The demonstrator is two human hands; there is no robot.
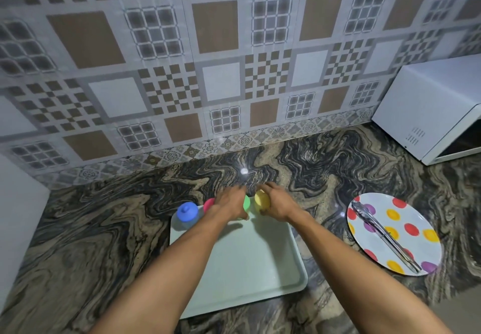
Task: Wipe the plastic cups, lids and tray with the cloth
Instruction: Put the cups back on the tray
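Four: blue cup (187, 213), pink cup (208, 204), green cup (246, 203), yellow cup (261, 199); mint tray (247, 268).

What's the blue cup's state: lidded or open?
Lidded. The blue lid sits on the cup, knob up, at the tray's far left corner.

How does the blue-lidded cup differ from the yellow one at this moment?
The blue cup stands untouched; the right hand grips the yellow cup. The blue cup is at the tray's far left corner, the yellow cup at its far right. The blue cup's lid knob shows; the yellow cup is partly hidden by the hand. Both are small, coloured plastic.
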